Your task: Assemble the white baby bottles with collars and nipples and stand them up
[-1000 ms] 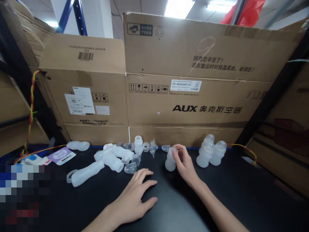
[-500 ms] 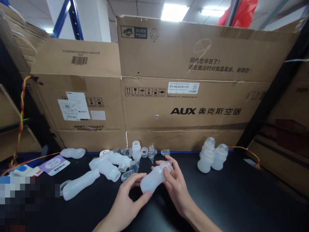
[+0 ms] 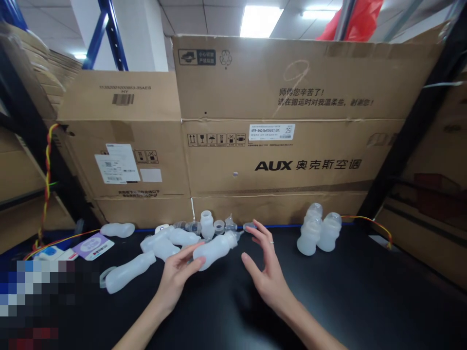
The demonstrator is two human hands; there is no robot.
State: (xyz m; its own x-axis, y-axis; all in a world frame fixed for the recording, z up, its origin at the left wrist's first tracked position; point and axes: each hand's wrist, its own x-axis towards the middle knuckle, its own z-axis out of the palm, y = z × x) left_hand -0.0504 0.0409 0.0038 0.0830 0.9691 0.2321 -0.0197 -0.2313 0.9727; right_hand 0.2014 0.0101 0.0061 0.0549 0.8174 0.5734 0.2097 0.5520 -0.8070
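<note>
Bottle (image 3: 213, 249) is lying tilted in our left hand (image 3: 178, 273) (fingertips pinching its base); our right hand (image 3: 268, 270) is hovering open, just right.

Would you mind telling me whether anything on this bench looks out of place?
Several translucent bottles lie toppled at left, unlike the upright bottles at right. The left hand holds one bottle sideways.

Bottle (image 3: 215, 249) btwn hands, bottle pile (image 3: 160, 248) left, boxes (image 3: 277, 126) behind
</note>
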